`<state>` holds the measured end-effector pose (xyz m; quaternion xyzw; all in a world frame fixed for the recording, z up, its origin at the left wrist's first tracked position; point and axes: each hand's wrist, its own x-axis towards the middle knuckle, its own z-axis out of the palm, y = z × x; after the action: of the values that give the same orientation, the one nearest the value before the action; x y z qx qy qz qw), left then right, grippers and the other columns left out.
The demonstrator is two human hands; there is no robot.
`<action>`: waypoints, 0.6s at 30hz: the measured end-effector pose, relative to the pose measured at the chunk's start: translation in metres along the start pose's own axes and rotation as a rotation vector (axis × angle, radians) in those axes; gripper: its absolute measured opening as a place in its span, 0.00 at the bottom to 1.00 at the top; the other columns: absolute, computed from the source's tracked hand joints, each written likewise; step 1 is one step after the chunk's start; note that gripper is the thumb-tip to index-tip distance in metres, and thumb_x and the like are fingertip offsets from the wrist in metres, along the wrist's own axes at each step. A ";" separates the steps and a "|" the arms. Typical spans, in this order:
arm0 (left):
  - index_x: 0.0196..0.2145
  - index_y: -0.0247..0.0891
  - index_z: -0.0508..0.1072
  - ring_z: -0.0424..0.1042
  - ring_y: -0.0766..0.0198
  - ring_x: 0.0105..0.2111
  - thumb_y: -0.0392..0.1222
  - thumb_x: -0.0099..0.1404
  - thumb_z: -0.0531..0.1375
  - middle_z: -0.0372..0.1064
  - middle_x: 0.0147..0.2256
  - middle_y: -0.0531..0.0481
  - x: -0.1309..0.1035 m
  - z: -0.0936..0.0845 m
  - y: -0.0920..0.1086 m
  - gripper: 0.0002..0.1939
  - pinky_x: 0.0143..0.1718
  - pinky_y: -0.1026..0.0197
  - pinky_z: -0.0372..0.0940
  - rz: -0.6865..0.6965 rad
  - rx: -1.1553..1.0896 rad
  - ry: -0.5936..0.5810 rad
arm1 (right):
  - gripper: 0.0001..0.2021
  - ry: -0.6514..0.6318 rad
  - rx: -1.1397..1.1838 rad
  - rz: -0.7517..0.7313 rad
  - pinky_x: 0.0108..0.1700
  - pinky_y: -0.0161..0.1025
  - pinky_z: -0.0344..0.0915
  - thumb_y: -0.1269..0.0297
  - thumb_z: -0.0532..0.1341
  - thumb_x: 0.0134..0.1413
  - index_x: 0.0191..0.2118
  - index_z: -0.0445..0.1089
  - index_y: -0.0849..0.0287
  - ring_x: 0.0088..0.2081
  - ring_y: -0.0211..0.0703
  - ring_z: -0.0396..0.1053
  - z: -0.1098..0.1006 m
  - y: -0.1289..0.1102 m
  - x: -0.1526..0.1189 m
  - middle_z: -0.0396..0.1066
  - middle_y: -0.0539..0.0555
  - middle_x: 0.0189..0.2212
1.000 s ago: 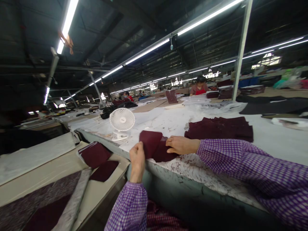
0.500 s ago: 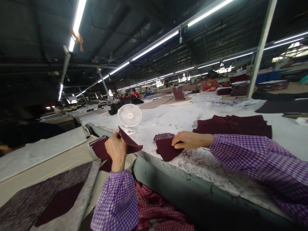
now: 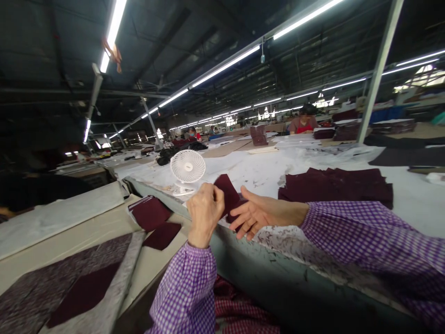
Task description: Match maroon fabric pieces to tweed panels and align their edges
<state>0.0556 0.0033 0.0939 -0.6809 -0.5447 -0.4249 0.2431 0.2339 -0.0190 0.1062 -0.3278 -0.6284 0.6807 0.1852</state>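
My left hand (image 3: 206,211) is closed on a maroon fabric piece (image 3: 227,191), which stands up tilted from its fingers at the table's near edge. Just right of it, my right hand (image 3: 255,211) is open, palm turned toward the left hand and fingers spread. Behind and below those fingers lie more maroon pieces (image 3: 239,218), mostly hidden. To the left, a small stack of maroon pieces (image 3: 149,213) rests on a beige surface, with a single maroon piece (image 3: 162,235) beside it.
A white fan (image 3: 187,166) stands beyond my left hand. A wide pile of maroon fabric (image 3: 335,185) lies on the white-covered table (image 3: 257,162) at right. At lower left, another maroon piece (image 3: 85,294) lies on a speckled board (image 3: 31,283). A co-worker (image 3: 303,121) sits farther back.
My left hand has moved right with its fabric piece, away from the left stack, to beside my right hand. My right hand has let go of the small pile and spread its fingers.
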 end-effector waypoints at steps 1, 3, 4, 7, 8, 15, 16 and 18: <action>0.25 0.35 0.69 0.65 0.65 0.24 0.38 0.65 0.48 0.68 0.24 0.47 -0.009 -0.001 0.004 0.14 0.25 0.63 0.52 0.154 -0.068 -0.006 | 0.38 0.017 0.049 0.023 0.44 0.45 0.69 0.34 0.40 0.55 0.48 0.67 0.64 0.42 0.47 0.72 -0.004 0.001 0.002 0.69 0.66 0.48; 0.24 0.36 0.67 0.65 0.67 0.24 0.37 0.65 0.48 0.67 0.25 0.49 -0.030 -0.004 0.011 0.14 0.26 0.64 0.53 0.424 -0.198 -0.037 | 0.33 0.050 0.067 0.035 0.42 0.44 0.69 0.36 0.45 0.56 0.42 0.69 0.64 0.39 0.45 0.72 -0.012 0.005 0.004 0.72 0.64 0.42; 0.23 0.36 0.67 0.64 0.68 0.24 0.36 0.66 0.48 0.67 0.25 0.50 -0.040 -0.005 0.014 0.15 0.26 0.63 0.54 0.524 -0.244 -0.058 | 0.28 0.079 0.045 0.037 0.40 0.42 0.70 0.40 0.51 0.55 0.40 0.70 0.64 0.37 0.44 0.72 -0.015 0.007 0.005 0.73 0.61 0.38; 0.23 0.36 0.66 0.64 0.67 0.24 0.34 0.65 0.49 0.66 0.25 0.50 -0.063 -0.007 0.020 0.15 0.26 0.62 0.55 0.684 -0.328 -0.134 | 0.12 0.245 -0.083 0.003 0.31 0.35 0.68 0.59 0.64 0.48 0.35 0.69 0.62 0.29 0.37 0.70 -0.021 0.014 0.007 0.72 0.53 0.29; 0.23 0.36 0.67 0.64 0.66 0.26 0.36 0.65 0.50 0.67 0.26 0.50 -0.068 -0.007 0.019 0.14 0.26 0.62 0.56 0.694 -0.365 -0.164 | 0.09 0.302 -0.124 -0.019 0.29 0.33 0.67 0.65 0.65 0.45 0.34 0.69 0.62 0.28 0.36 0.69 -0.022 0.016 0.006 0.72 0.52 0.29; 0.35 0.36 0.70 0.67 0.60 0.37 0.39 0.67 0.50 0.71 0.34 0.46 -0.053 0.010 0.003 0.10 0.41 0.56 0.62 0.066 -0.541 -0.113 | 0.12 0.452 -0.167 -0.058 0.29 0.30 0.62 0.72 0.63 0.38 0.34 0.67 0.62 0.32 0.38 0.70 -0.026 0.016 -0.006 0.74 0.52 0.32; 0.38 0.36 0.70 0.67 0.58 0.38 0.41 0.66 0.51 0.71 0.36 0.45 -0.047 0.015 0.002 0.10 0.42 0.55 0.62 -0.017 -0.519 -0.137 | 0.12 0.473 -0.169 -0.043 0.28 0.30 0.61 0.72 0.62 0.38 0.34 0.67 0.62 0.32 0.37 0.70 -0.025 0.015 -0.008 0.74 0.53 0.33; 0.43 0.35 0.69 0.68 0.57 0.40 0.43 0.64 0.54 0.72 0.37 0.44 -0.034 0.027 0.006 0.13 0.43 0.55 0.63 -0.113 -0.514 -0.262 | 0.12 0.499 -0.174 -0.033 0.26 0.29 0.59 0.72 0.63 0.37 0.34 0.66 0.63 0.31 0.36 0.69 -0.022 0.013 -0.013 0.74 0.53 0.33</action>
<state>0.0679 0.0053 0.0520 -0.7379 -0.4828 -0.4704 -0.0338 0.2603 -0.0134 0.0960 -0.4900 -0.6246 0.5192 0.3165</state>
